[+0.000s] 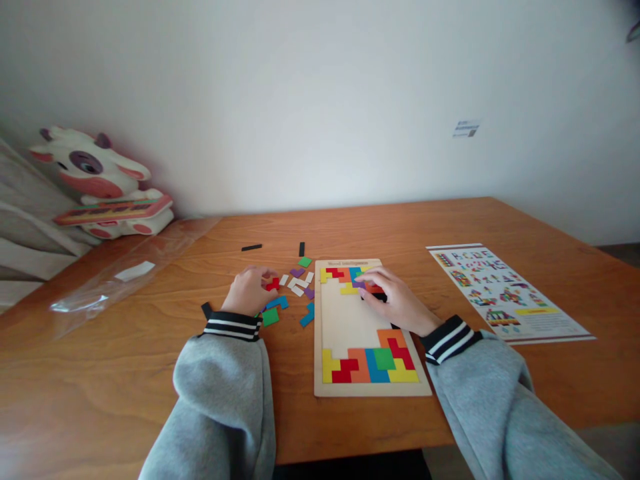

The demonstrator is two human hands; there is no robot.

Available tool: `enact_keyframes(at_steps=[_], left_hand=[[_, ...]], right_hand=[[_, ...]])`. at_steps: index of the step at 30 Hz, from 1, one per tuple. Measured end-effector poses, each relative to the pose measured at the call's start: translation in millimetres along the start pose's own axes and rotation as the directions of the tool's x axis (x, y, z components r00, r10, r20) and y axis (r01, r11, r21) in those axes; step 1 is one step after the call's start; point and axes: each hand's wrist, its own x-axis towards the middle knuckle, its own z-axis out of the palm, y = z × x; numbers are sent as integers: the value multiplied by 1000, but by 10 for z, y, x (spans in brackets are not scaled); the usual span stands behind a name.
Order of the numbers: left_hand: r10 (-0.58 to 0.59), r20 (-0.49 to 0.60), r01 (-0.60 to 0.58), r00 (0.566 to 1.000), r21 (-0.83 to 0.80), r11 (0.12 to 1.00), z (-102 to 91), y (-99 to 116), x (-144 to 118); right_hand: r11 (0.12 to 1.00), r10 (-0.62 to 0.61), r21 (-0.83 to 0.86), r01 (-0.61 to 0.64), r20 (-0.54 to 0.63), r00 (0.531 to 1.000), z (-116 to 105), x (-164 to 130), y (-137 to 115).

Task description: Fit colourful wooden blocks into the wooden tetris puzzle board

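A wooden puzzle tray [345,320] lies on the table in front of me, with coloured block pieces filling its far and near ends. My right hand [395,298] rests inside the tray near the far end, fingertips pressing a purple piece [358,284] among the placed ones. My left hand [249,290] lies on the table left of the tray, fingers curled over a red piece [273,285]. Loose pieces [300,283] in white, purple, blue and green lie between my left hand and the tray.
A printed pattern sheet [505,293] lies to the right of the tray. A clear plastic bag [125,273] sits at the left, and a plush cow toy [100,183] stands against the wall. Two black pieces [251,247] lie farther back.
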Motion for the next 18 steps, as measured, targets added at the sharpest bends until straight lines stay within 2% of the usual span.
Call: enact_keyframes(at_steps=[7, 13, 18], left_hand=[[24, -49, -28, 999, -84, 996, -7, 45, 10], [57, 29, -47, 998, -268, 962, 13, 34, 9], [128, -90, -152, 988, -361, 920, 96, 158, -4]], right_hand=[[1000, -1, 7, 1, 11, 1000, -5, 3, -10], [1000, 5, 15, -5, 11, 1000, -7, 6, -13], [1000, 12, 11, -12, 6, 1000, -10, 6, -18]])
